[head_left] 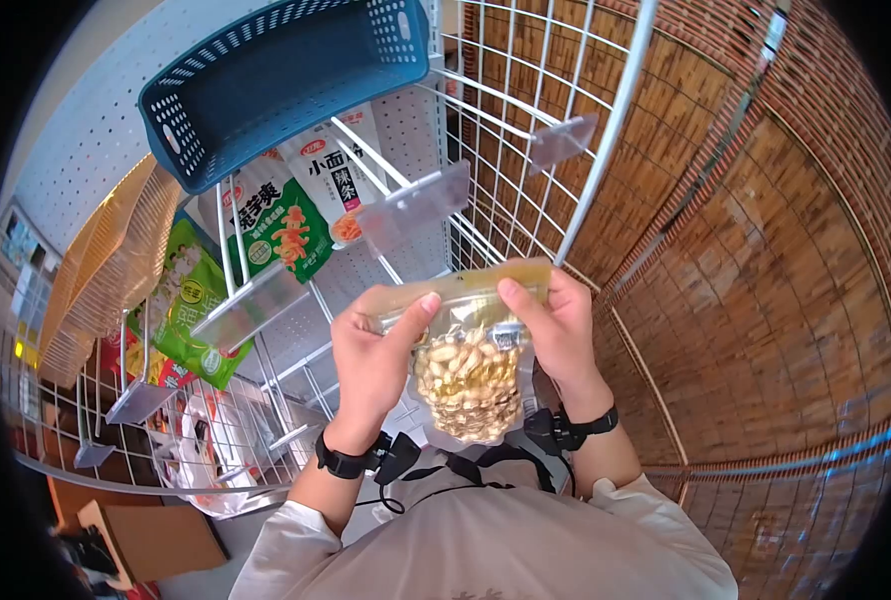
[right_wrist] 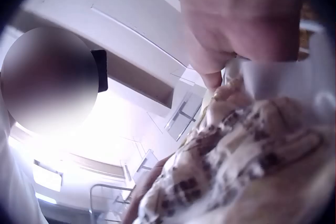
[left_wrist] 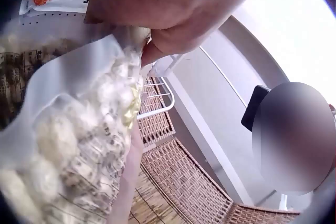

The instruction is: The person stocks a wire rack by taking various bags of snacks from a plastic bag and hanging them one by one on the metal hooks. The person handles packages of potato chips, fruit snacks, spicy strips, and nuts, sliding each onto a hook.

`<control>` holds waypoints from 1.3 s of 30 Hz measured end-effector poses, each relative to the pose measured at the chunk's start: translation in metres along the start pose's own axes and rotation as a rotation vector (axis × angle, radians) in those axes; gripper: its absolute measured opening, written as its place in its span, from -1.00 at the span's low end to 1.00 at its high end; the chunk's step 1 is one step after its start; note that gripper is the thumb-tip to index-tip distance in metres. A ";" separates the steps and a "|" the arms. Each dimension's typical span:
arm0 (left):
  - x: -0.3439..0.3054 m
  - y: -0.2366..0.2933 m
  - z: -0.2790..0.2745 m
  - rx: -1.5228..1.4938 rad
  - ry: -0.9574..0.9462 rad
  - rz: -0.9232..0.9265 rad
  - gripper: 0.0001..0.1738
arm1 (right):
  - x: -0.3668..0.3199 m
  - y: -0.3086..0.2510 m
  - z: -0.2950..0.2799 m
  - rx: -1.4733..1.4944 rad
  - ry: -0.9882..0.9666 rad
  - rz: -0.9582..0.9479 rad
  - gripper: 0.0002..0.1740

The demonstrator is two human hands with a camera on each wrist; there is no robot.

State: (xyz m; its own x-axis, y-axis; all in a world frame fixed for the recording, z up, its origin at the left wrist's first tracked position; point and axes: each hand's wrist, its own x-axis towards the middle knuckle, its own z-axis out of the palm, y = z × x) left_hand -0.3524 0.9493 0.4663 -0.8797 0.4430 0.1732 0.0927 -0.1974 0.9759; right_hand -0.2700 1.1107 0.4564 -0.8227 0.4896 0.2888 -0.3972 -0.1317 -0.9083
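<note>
Both hands hold up a clear plastic bag of pale nuts [head_left: 469, 385] before the chest, its gold-tinted top edge stretched between them. The left hand [head_left: 376, 340] pinches the bag's upper left corner, thumb lying on the near face. At the upper right corner the right hand [head_left: 556, 325] pinches it the same way. Nuts fill the lower part, and the bag hangs upright. In the left wrist view, the bag [left_wrist: 79, 145] fills the lower left, with printing showing on its back. The right wrist view shows the bag [right_wrist: 236, 155] close up and blurred.
Ahead, a pegboard rack carries a blue basket [head_left: 286, 95], a green snack packet [head_left: 286, 230], a white packet [head_left: 331, 165] and clear label holders [head_left: 416, 208] on prongs. Left are a light green packet [head_left: 191, 305] and clear plastic trays [head_left: 116, 260]. A wire grid [head_left: 526, 60] and woven panels [head_left: 766, 300] stand right.
</note>
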 end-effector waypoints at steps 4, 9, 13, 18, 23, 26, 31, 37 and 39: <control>0.027 0.003 0.008 -0.150 0.100 -0.041 -0.79 | 0.047 0.006 -0.003 0.035 -0.113 0.052 -0.80; 0.049 0.000 0.011 -0.110 0.164 0.039 -0.75 | 0.080 0.021 -0.005 0.105 -0.166 0.010 -0.78; 0.077 -0.028 0.016 -0.205 0.186 0.024 -0.70 | 0.094 0.031 -0.017 0.129 -0.098 -0.009 -0.79; 0.116 -0.016 0.034 -0.101 0.038 -0.072 -0.71 | 0.098 0.044 -0.031 0.187 0.095 -0.101 -0.81; 0.134 0.007 0.053 0.121 -0.168 -0.065 -0.79 | 0.092 0.049 -0.032 0.273 0.312 -0.231 -0.83; 0.139 0.016 0.062 0.151 -0.236 0.021 -0.81 | 0.092 0.040 -0.033 0.299 0.328 -0.265 -0.83; 0.145 0.033 0.077 0.040 -0.292 0.060 -0.82 | 0.103 0.030 -0.032 0.329 0.376 -0.300 -0.81; 0.148 0.035 0.077 0.071 -0.256 0.049 -0.83 | 0.105 0.030 -0.033 0.277 0.403 -0.320 -0.81; 0.148 0.039 0.078 0.065 -0.259 0.016 -0.83 | 0.105 0.031 -0.035 0.199 0.352 -0.375 -0.78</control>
State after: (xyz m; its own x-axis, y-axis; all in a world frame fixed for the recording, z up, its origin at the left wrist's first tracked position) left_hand -0.4423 1.0751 0.5407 -0.7301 0.6506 0.2090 0.1432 -0.1533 0.9777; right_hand -0.3546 1.1876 0.4476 -0.4381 0.7884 0.4318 -0.7343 -0.0367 -0.6779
